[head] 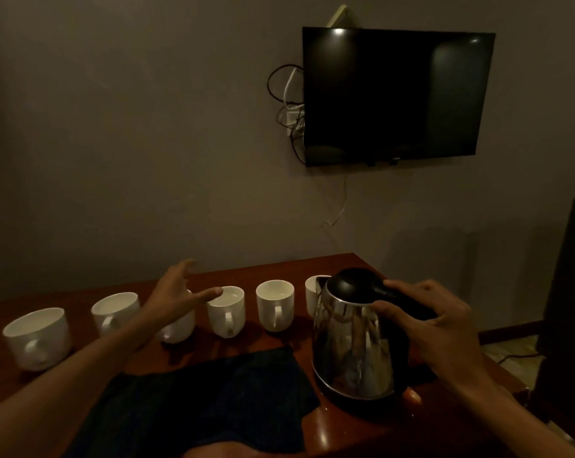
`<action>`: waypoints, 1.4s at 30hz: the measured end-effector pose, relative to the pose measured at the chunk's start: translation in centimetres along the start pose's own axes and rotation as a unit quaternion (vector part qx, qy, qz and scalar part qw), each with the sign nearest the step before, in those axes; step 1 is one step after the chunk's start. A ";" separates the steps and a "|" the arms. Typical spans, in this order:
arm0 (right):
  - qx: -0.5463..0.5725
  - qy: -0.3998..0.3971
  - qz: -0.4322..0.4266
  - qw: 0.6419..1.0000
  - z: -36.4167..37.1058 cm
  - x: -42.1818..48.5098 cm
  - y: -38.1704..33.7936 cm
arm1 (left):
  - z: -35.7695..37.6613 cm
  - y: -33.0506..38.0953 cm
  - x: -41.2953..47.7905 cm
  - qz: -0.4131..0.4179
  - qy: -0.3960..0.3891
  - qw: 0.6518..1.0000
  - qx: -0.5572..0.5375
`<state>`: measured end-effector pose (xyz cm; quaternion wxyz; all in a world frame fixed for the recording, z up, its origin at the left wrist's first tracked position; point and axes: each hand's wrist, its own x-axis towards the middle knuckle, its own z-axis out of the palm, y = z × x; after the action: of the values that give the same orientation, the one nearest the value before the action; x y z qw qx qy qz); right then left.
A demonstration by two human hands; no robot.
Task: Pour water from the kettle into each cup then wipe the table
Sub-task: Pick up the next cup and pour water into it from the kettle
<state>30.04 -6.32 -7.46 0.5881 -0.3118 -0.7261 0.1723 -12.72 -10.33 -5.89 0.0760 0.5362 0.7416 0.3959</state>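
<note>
A steel kettle (354, 345) with a black lid stands upright on the brown table (352, 434) at the right. My right hand (435, 325) is wrapped around its black handle. Several white cups stand in a row along the back: the leftmost cup (38, 337), a second cup (116, 310), a third cup (178, 328) partly hidden by my arm, a fourth cup (228, 310), a fifth cup (275, 307), and a last cup (312, 292) half hidden behind the kettle. My left hand (177, 292) hovers open above the third cup, fingers spread. A dark cloth (213, 401) lies in front.
A black television (395, 94) hangs on the wall above the table, with tangled cables (289, 107) at its left side. A dark piece of furniture (567, 309) stands at the right, beyond the table's edge. The room is dim.
</note>
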 end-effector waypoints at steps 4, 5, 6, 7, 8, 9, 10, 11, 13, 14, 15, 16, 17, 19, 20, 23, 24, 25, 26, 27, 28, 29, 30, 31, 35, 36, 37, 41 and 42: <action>0.004 -0.026 -0.006 1.000 0.2 0.5 -0.8 | -2.0 -1.0 -0.2 0.000 0.008 1.000 0.001; 0.004 -0.030 -0.007 1.000 0.3 0.6 -1.1 | -2.4 -1.3 -0.3 0.003 0.010 1.000 0.011; 0.004 -0.031 -0.010 0.999 0.5 0.8 -1.4 | -2.8 -1.7 -0.3 0.003 0.012 1.000 0.020; 0.004 -0.030 -0.015 0.999 0.7 1.0 -1.7 | -3.1 -2.2 -0.3 0.003 0.013 0.999 0.031; 0.004 -0.029 -0.022 0.999 0.9 1.2 -2.1 | -3.5 -2.6 -0.3 0.001 0.012 0.999 0.039; 0.002 -0.028 -0.029 0.999 1.2 1.5 -2.5 | -3.8 -3.0 -0.3 0.000 0.010 0.999 0.047; 0.000 -0.029 -0.038 0.999 1.5 1.7 -2.9 | -4.0 -3.4 -0.4 -0.001 0.008 0.998 0.055; 0.001 -0.033 -0.045 0.998 1.8 2.0 -3.3 | -4.1 -3.6 -0.5 -0.003 0.005 0.998 0.063; 0.011 -0.042 -0.053 0.998 2.6 2.3 -4.2 | -4.0 -4.0 -0.7 -0.010 -0.007 0.997 0.076; 0.017 -0.046 -0.056 0.997 2.9 2.3 -4.5 | -3.9 -4.2 -0.8 -0.014 -0.016 0.997 0.081; 0.023 -0.050 -0.060 0.997 3.3 2.4 -4.8 | -3.8 -4.4 -0.9 -0.017 -0.024 0.996 0.084; 0.031 -0.054 -0.061 0.996 3.8 2.4 -5.1 | -3.6 -4.6 -0.9 -0.022 -0.028 0.996 0.083; 0.038 -0.058 -0.060 0.996 4.3 2.4 -5.3 | -3.4 -4.9 -0.9 -0.028 -0.030 0.996 0.075; 0.048 -0.064 -0.057 0.995 5.2 2.2 -5.5 | -2.9 -5.3 -1.0 -0.036 -0.032 0.997 0.056; 0.050 -0.064 -0.054 0.995 5.6 2.1 -5.6 | -2.6 -5.3 -1.2 -0.038 -0.031 0.997 0.052; 0.061 -0.067 -0.043 0.995 6.8 1.9 -5.8 | -1.6 -5.2 -1.0 -0.034 -0.028 0.997 0.060; 0.065 -0.071 -0.042 0.994 7.1 1.9 -5.8 | -1.4 -5.3 -0.7 -0.034 -0.030 0.997 0.061; 0.068 -0.076 -0.043 0.994 7.3 1.9 -5.8 | -1.1 -5.4 -0.5 -0.037 -0.034 0.997 0.059; 0.069 -0.081 -0.044 0.993 7.6 1.8 -5.8 | -0.9 -5.5 -0.3 -0.037 -0.032 0.997 0.058; 0.070 -0.085 -0.046 0.993 7.7 1.7 -5.7 | -0.7 -5.5 -0.1 -0.035 -0.025 0.997 0.059; 0.072 -0.089 -0.047 0.992 7.9 1.6 -5.7 | -0.6 -5.6 0.0 -0.030 -0.013 0.997 0.064; 0.077 -0.091 -0.042 0.992 8.0 1.6 -5.7 | -0.5 -5.6 0.1 -0.026 -0.001 0.997 0.071; 0.084 -0.092 -0.034 0.992 8.1 1.5 -5.7 | -0.4 -5.7 0.3 -0.027 0.007 0.996 0.079; 0.089 -0.093 -0.029 0.991 8.2 1.5 -5.7 | -0.4 -5.9 0.5 -0.029 0.012 0.996 0.087; 0.094 -0.099 -0.025 0.990 8.7 1.4 -5.6 | -0.3 -6.5 1.0 -0.061 0.005 0.995 0.077; 0.093 -0.103 -0.024 0.990 8.9 1.3 -5.5 | -0.2 -6.6 1.1 -0.071 0.004 0.995 0.066; 0.091 -0.107 -0.025 0.990 9.0 1.3 -5.5 | 0.0 -6.7 1.1 -0.078 0.004 0.995 0.054; 0.087 -0.109 -0.029 0.990 9.5 1.3 -5.6 | 0.6 -7.1 1.4 -0.086 0.008 0.996 0.030; 0.088 -0.108 -0.028 0.990 9.6 1.3 -5.5 | 0.5 -7.1 1.4 -0.086 0.006 0.996 0.034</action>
<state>19.29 -8.48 -5.44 0.5360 -0.2177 -0.7758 0.2518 -18.25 -9.62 -10.53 0.0871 0.4700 0.7986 0.3658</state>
